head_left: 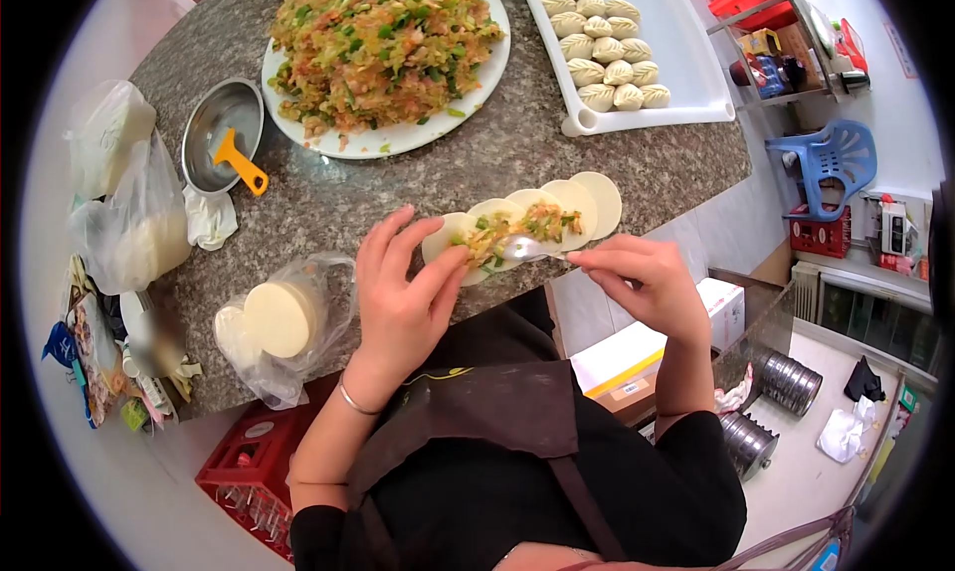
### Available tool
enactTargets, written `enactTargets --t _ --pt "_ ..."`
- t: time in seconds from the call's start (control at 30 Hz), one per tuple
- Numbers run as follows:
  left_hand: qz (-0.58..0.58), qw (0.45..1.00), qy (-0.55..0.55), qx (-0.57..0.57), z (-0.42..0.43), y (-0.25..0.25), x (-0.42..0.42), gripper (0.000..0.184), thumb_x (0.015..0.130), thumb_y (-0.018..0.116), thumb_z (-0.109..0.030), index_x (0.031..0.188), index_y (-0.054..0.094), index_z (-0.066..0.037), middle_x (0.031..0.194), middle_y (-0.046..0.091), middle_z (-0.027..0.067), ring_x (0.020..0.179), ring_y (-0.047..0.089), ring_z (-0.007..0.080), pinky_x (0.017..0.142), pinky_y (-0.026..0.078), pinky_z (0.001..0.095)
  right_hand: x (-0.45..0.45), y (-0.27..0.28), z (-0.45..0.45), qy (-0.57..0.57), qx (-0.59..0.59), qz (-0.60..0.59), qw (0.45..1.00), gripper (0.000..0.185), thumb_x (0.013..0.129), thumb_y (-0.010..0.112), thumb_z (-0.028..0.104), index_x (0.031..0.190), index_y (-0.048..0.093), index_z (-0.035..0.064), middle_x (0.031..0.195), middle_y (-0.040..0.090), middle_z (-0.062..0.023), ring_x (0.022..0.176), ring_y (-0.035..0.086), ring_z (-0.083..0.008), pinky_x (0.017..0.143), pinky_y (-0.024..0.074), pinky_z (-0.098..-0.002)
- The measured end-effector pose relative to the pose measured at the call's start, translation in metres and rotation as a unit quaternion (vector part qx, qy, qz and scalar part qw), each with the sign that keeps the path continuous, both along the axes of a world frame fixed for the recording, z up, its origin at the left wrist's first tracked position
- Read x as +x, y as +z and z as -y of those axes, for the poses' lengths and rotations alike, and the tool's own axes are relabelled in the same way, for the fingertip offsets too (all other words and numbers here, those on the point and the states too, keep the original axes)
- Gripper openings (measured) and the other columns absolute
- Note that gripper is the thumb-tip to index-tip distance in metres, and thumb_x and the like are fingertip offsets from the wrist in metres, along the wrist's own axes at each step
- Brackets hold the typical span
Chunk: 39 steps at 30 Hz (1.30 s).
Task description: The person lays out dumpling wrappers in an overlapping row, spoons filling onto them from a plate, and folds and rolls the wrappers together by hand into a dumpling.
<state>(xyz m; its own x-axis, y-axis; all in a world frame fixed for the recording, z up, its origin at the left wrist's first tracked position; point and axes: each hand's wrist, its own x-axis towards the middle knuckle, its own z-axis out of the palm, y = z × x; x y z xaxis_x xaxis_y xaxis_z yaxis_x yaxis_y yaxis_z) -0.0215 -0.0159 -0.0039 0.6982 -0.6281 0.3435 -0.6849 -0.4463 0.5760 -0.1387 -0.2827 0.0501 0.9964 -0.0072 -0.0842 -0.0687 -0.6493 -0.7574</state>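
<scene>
My right hand (647, 281) pinches the handle of a metal spoon (522, 249), its bowl resting on filling spread over overlapping round dough wrappers (597, 198). Several pale wrappers lie in a slanting row near the table's front edge. Chopped green and orange filling (489, 235) covers the middle of some; the far right one looks bare. My left hand (408, 278) is at the row's left end, fingers apart, with fingertips touching or very near the leftmost wrapper. A stack of wrappers (279, 319) in a clear plastic bag lies left of that hand.
Filling is heaped on a large white plate (487, 89) at the back. A white tray (686, 84) holds rows of pleated dumplings (607, 49). A metal bowl (204, 133) with a yellow-handled tool (239, 161) and plastic bags (139, 213) stand at left.
</scene>
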Motion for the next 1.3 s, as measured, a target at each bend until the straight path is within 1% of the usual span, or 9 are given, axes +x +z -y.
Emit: enactTargets --t 0.07,0.17,0.23,0.47,0.53,0.8,0.83,1.13,1.3 --pt "0.0 1.0 0.0 -0.005 -0.001 0.0 -0.003 0.016 0.08 0.082 -0.007 0.095 0.076 -0.009 0.126 0.065 0.0109 0.131 0.054 0.0396 0.106 0.045 0.0511 0.005 -0.003 -0.008 0.041 -0.031 0.013 0.999 0.031 0.087 0.072 0.001 0.115 0.078 0.0123 0.092 0.073 -0.0068 0.076 0.071 -0.0256 0.066 0.0548 -0.0344" --pt "0.009 1.0 0.01 0.005 -0.002 -0.003 -0.001 0.017 0.079 0.082 -0.007 0.095 0.076 -0.008 0.126 0.065 0.0119 0.13 0.054 0.0405 0.105 0.046 0.0514 0.009 -0.005 -0.007 0.057 -0.016 0.021 0.998 0.035 0.085 0.072 0.0 0.118 0.077 0.0126 0.092 0.073 -0.0077 0.077 0.071 -0.0265 0.067 0.0554 -0.0353" --pt "-0.002 1.0 0.005 -0.022 -0.007 -0.005 0.0 0.019 0.078 0.081 -0.01 0.096 0.075 -0.008 0.126 0.064 0.0125 0.127 0.055 0.0403 0.102 0.046 0.0543 0.008 -0.001 -0.004 0.045 -0.013 0.024 0.999 0.035 0.085 0.072 0.0 0.118 0.077 0.0123 0.092 0.072 -0.0081 0.077 0.071 -0.0267 0.067 0.0555 -0.0357" --pt "-0.017 0.997 0.011 -0.073 -0.004 0.019 0.016 0.022 0.08 0.079 -0.007 0.101 0.072 -0.005 0.118 0.066 0.0132 0.117 0.061 0.0395 0.096 0.052 0.0477 0.035 0.018 -0.007 -0.009 0.001 0.031 0.999 0.029 0.092 0.069 -0.001 0.119 0.076 0.0069 0.085 0.068 -0.0112 0.07 0.066 -0.0252 0.065 0.0519 -0.0346" --pt "-0.004 0.994 0.067 -0.087 -0.001 0.024 0.032 0.025 0.081 0.08 -0.005 0.106 0.073 -0.003 0.114 0.069 0.0141 0.111 0.065 0.0366 0.094 0.053 0.0458 0.058 0.023 -0.011 -0.044 -0.059 0.098 0.993 0.029 0.092 0.067 -0.005 0.119 0.075 0.0025 0.081 0.067 -0.0096 0.068 0.063 -0.0161 0.062 0.0491 -0.0298" --pt "0.012 0.984 0.17 -0.061 0.018 0.013 0.058 0.029 0.086 0.079 -0.015 0.113 0.072 -0.005 0.106 0.069 0.012 0.097 0.065 0.0312 0.086 0.052 0.04 0.104 -0.015 -0.023 -0.059 -0.082 0.193 0.976 0.034 0.093 0.067 -0.004 0.126 0.072 0.0047 0.09 0.069 -0.012 0.073 0.065 -0.022 0.068 0.0515 -0.0319" --pt "0.013 0.983 0.171 -0.062 0.019 0.01 0.059 0.029 0.086 0.079 -0.015 0.113 0.072 -0.005 0.106 0.069 0.012 0.097 0.065 0.0312 0.086 0.052 0.04 0.105 -0.018 -0.026 -0.054 -0.086 0.18 0.978 0.03 0.094 0.066 -0.001 0.122 0.072 0.0068 0.09 0.068 -0.0131 0.076 0.069 -0.0304 0.068 0.0543 -0.0379" --pt "-0.003 0.975 0.211 -0.063 0.035 0.003 0.071 0.033 0.082 0.084 -0.021 0.11 0.072 -0.006 0.092 0.07 0.007 0.087 0.065 0.026 0.076 0.051 0.0378 0.101 -0.021 -0.034 -0.062 -0.051 0.144 0.986 0.029 0.094 0.066 -0.001 0.122 0.072 0.0043 0.086 0.067 -0.0139 0.073 0.067 -0.0295 0.067 0.0532 -0.0383" --pt "0.027 0.971 0.232 -0.058 0.04 -0.001 0.078 0.026 0.082 0.084 -0.021 0.1 0.075 -0.005 0.081 0.07 0.0055 0.08 0.065 0.0243 0.071 0.052 0.0375 0.101 -0.018 -0.04 -0.029 -0.027 0.128 0.991 0.029 0.094 0.066 -0.002 0.122 0.072 0.0035 0.085 0.067 -0.0154 0.073 0.066 -0.0308 0.069 0.053 -0.0391"
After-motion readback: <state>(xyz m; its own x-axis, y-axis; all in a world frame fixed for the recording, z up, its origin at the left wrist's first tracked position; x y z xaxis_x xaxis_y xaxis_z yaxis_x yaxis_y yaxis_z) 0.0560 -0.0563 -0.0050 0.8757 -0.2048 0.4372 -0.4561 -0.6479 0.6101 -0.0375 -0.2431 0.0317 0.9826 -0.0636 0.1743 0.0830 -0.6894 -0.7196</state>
